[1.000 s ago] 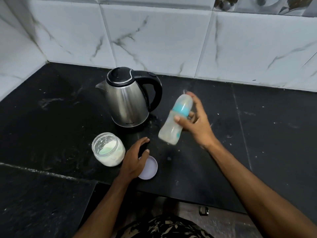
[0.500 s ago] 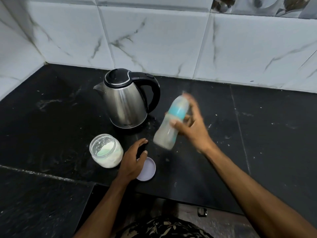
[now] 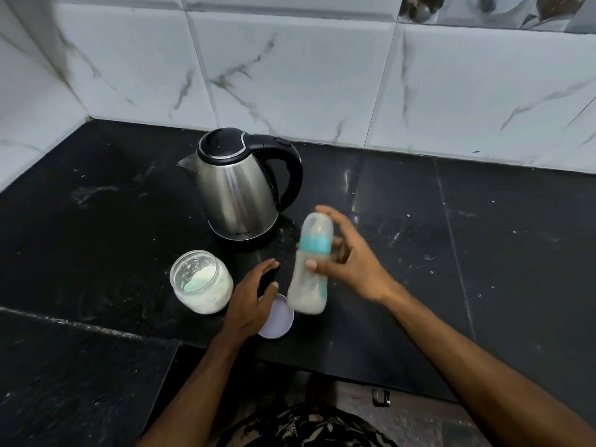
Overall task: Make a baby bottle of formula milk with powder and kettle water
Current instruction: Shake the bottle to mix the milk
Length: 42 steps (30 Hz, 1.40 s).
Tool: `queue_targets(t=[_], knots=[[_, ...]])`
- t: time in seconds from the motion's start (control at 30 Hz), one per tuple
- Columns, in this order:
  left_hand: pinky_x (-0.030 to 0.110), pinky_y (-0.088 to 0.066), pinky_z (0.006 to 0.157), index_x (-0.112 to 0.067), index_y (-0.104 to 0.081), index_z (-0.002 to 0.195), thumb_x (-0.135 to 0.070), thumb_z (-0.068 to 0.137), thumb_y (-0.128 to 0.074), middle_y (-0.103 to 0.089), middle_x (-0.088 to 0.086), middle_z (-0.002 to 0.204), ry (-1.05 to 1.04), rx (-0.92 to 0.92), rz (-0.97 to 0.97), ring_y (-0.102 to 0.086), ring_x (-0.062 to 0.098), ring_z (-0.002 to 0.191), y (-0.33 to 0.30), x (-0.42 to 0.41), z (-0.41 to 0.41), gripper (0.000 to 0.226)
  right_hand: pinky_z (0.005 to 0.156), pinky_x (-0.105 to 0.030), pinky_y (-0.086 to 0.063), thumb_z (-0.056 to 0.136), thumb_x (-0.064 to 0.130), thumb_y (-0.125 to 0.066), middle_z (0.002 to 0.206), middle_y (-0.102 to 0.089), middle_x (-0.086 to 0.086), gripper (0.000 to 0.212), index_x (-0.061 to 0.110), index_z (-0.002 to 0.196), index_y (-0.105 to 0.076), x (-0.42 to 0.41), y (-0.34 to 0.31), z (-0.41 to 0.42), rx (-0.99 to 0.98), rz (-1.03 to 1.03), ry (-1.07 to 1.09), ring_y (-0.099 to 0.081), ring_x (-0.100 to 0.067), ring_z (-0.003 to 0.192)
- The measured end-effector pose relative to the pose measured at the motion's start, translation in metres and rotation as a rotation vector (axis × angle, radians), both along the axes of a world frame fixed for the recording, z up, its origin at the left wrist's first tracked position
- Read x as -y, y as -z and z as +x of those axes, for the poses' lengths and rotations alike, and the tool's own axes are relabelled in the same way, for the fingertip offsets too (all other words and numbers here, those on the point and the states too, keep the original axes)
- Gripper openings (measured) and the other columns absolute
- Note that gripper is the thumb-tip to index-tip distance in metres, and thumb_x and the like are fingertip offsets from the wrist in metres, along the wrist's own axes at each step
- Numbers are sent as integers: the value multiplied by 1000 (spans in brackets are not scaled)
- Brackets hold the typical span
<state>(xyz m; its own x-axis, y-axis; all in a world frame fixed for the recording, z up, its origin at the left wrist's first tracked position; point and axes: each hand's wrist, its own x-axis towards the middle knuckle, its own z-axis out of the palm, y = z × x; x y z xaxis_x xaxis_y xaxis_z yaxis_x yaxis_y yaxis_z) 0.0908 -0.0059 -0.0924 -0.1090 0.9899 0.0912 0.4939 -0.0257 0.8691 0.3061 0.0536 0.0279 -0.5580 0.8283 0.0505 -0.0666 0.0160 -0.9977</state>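
Bottle of pale milk, capped and with a teal collar, sits blurred in the right hand, thumb pinching its front and fingers curled behind it, held nearly upright above the black countertop. Just beyond those fingers stands the steel kettle, handle turned toward them. The left hand lies flat with fingers loosely spread and straight, gripping nothing, its palm covering part of a pale round lid. Just beside its knuckles, on the outer side, stands the open powder jar, white powder inside.
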Motion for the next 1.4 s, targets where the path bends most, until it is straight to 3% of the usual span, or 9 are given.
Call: queue_targets(t=[0.13,0.3,0.5,0.67,0.83,1.0,1.2,1.33,1.4], knots=[[27,-39,111,-16,-55,136,-37,87,-48,-62,-6,136,-6,5,-2,-54,8,129,1,1,0,53,84,-52,-56,76,15,-77,117,-64,-18,77,34,139,-37,-22,-8,6,-282,-164,363,-65,-32,102],[30,-41,110,-14,-56,136,-41,86,-46,-61,-4,136,0,-14,2,-56,12,127,1,0,-1,57,85,-48,-58,76,3,-79,122,-61,-22,82,36,138,-37,3,12,1,7,-68,-41,-66,-36,109],[25,-38,111,-20,-55,135,-42,85,-46,-61,-9,136,-5,-3,-5,-54,5,129,0,1,0,55,80,-47,-58,78,15,-81,120,-60,-25,79,33,141,-36,-27,-8,7,-334,-182,383,-63,-35,104],[30,-40,109,-17,-56,135,-43,85,-45,-59,-8,136,-3,-22,-6,-55,10,126,-1,0,0,57,86,-49,-57,74,11,-82,125,-59,-25,83,34,140,-38,5,13,-4,-45,-79,-55,-64,-40,110],[31,-40,111,-17,-56,135,-39,86,-47,-61,-7,136,-13,-9,-9,-54,9,129,-1,1,0,55,78,-46,-57,71,28,-84,128,-55,-30,82,37,139,-39,-24,-2,2,-278,-171,339,-63,-37,108],[38,-43,109,-17,-57,134,-30,89,-52,-60,-7,137,-15,-20,-24,-56,12,126,-1,0,0,47,82,-42,-58,76,5,-80,124,-60,-21,83,30,142,-36,7,11,-7,7,-13,-43,-67,-33,106],[33,-40,111,-14,-56,135,-38,87,-48,-61,-7,137,-12,-17,-11,-54,8,129,-2,2,0,54,82,-52,-58,78,18,-78,127,-57,-29,76,37,139,-37,-17,-5,-2,-269,-160,353,-64,-34,106],[41,-43,109,-16,-58,134,-29,89,-53,-61,-5,137,-18,-12,-25,-56,13,127,-2,1,0,47,88,-54,-55,77,8,-80,125,-59,-24,84,34,143,-35,10,14,-8,-19,-44,-34,-65,-38,110],[40,-43,110,-16,-58,134,-34,89,-51,-61,-4,137,-19,-11,-21,-57,13,127,-2,1,-1,49,88,-54,-55,75,10,-81,125,-58,-26,84,32,142,-36,5,11,-8,-67,-37,30,-63,-41,111]])
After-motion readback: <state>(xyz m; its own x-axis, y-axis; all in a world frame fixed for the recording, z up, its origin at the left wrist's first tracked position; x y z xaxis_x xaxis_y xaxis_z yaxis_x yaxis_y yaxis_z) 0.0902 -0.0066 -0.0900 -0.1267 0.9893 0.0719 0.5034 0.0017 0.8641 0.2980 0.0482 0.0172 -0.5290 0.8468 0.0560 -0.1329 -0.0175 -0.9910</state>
